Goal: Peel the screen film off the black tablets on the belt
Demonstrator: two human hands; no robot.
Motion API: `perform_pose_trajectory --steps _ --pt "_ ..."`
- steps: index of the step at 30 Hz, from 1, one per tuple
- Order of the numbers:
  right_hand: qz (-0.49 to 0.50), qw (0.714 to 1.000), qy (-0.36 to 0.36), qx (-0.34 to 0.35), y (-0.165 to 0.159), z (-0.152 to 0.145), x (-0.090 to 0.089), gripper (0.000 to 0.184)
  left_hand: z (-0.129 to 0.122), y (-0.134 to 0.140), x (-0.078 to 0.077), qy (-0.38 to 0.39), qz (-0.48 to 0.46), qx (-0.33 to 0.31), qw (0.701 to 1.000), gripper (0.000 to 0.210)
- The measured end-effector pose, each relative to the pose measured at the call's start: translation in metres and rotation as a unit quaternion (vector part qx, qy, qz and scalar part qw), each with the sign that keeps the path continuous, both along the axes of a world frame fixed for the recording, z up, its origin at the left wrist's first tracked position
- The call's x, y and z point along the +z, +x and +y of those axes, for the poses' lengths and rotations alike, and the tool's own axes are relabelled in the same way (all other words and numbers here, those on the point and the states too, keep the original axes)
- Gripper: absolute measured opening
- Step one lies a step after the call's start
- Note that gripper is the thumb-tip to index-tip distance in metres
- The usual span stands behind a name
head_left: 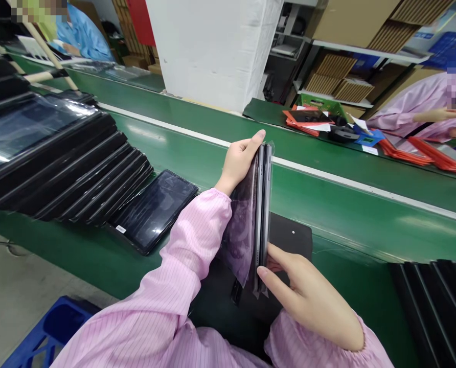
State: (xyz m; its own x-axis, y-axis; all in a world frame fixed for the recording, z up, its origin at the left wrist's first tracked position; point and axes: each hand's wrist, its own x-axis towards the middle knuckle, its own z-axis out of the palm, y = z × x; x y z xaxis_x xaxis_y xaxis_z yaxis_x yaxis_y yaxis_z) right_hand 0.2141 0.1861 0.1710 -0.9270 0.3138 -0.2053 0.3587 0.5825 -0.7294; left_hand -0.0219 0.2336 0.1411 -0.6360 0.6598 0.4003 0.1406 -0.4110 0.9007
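Upright on edge, a pair of tablets [264, 214] stands between my hands, their narrow sides with buttons and speaker holes facing me. Clear plastic film [241, 240] hangs loose from the left one. My left hand [240, 159] grips the far end, thumb up over the top; its other fingers are hidden behind the tablets. At the near end, my right hand [308, 289] pinches the pair between thumb and fingers. Below them lies a dark mat or cover [293, 237]. Another tablet [155, 209] with a small white label lies flat to the left of my left sleeve.
A slanted stack of dark tablets [70, 163] rises at left; more dark tablets [438, 301] lean at right. The green conveyor [346, 204] runs across. Beyond it are orange sleeves [404, 148], a green crate [323, 105] and two co-workers. A blue stool [55, 327] stands below left.
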Motion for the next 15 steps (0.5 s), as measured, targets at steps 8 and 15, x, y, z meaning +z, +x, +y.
perform_pose_trajectory --steps 8,15 --pt "-0.011 0.999 0.032 0.008 0.0038 -0.0068 0.0016 0.037 0.0006 -0.0006 -0.0007 0.015 0.021 0.013 1.0 0.064" --pt "-0.011 0.999 0.033 -0.026 -0.0016 -0.0079 0.0019 0.015 0.0009 -0.0009 -0.0012 0.029 0.013 0.015 0.999 0.065"
